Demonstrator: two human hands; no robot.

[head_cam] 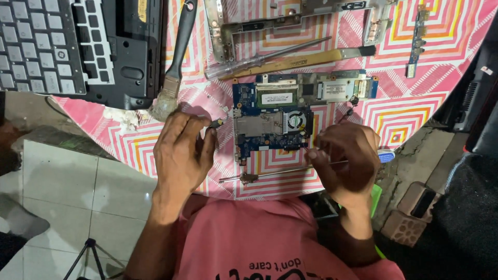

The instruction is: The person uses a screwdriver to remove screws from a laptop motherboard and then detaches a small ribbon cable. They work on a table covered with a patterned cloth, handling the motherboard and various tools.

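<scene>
1. Holding a long screwdriver (311, 168) in the right hand (347, 158), the person had the fingers clamped on its shaft near the blue-and-white handle; the tip lay on the cloth, left of that hand and below the circuit board (270, 122).
2. The left hand (181, 150) was just left of the board, its fingers drawn together on a small dark part (217, 123); what kind of part could not be told.
3. Progress, as judged: the laptop was already stripped. The board lay bare on the pink patterned cloth (415, 109), the metal frame (290, 21) and the keyboard case (67, 46) were set apart above, and a narrow side board (416, 41) lay at far right. The fan (296, 120) and silver shield were not yet off the board.
4. Labels: a white rectangular sticker sat on the memory strip (276, 97), and a pale one on the small card (336, 89) to its right.
5. A brush (174, 67), a clear-handled screwdriver (259, 57) and a wooden-handled tool (306, 59) lay above the board.
</scene>
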